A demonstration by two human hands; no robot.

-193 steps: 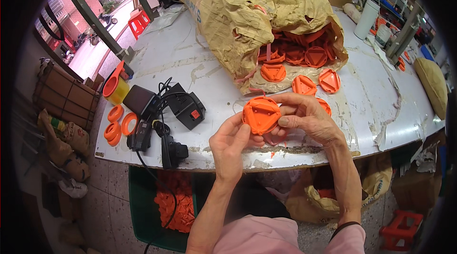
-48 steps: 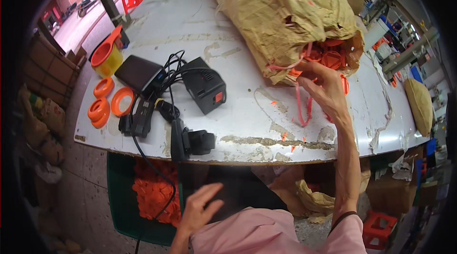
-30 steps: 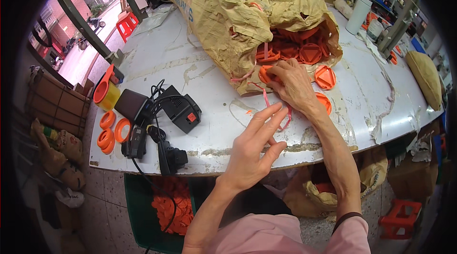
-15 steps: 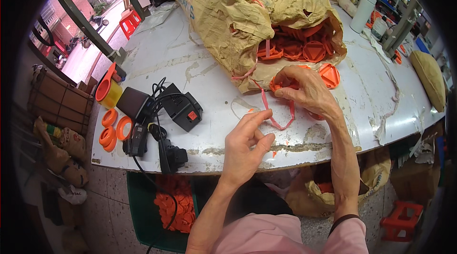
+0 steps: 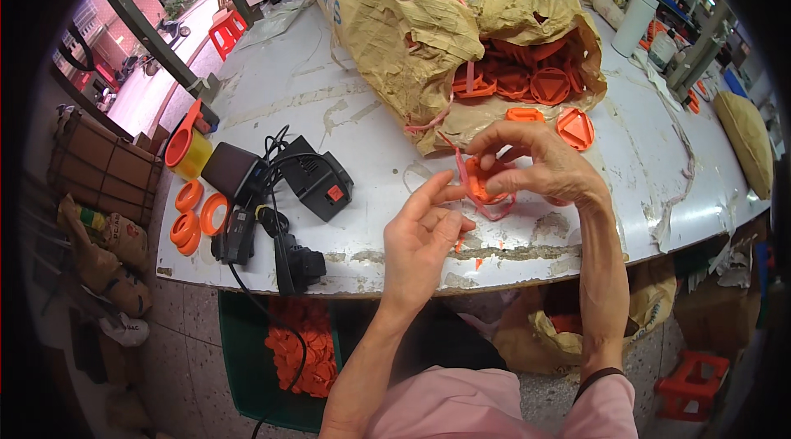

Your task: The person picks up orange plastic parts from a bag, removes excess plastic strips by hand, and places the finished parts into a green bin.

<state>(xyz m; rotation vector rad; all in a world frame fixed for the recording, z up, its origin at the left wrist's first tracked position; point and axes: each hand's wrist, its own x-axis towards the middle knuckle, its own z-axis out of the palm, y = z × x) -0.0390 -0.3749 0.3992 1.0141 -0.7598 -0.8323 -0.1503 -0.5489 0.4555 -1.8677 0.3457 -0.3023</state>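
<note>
My right hand (image 5: pixel 550 165) is closed on an orange plastic part (image 5: pixel 477 179), gripped between thumb and fingers above the table's front part. Just left of it my left hand (image 5: pixel 422 248) is open, index finger stretched toward the part and thumb apart. A pink plastic strip (image 5: pixel 500 213) hangs in a loop around the held part. Behind my hands lies a big torn paper sack (image 5: pixel 387 23), its mouth toward me, full of orange parts (image 5: pixel 549 86). A round orange part with a triangle in it (image 5: pixel 575 128) and another orange piece (image 5: pixel 525 114) lie before the mouth.
Left on the table (image 5: pixel 272 101) are a black charger (image 5: pixel 315 184) with cables, orange rings (image 5: pixel 186 232) and a yellow cup (image 5: pixel 193 157). Below stands a green bin (image 5: pixel 247 357) of orange pieces. An open sack (image 5: pixel 535 328) sits under the front edge; a white bottle (image 5: pixel 634 21) stands back right.
My right hand has drawn the orange part away from the sack, toward me and my left hand. The pink strip now loops around the part. The left hand has shifted only slightly.
</note>
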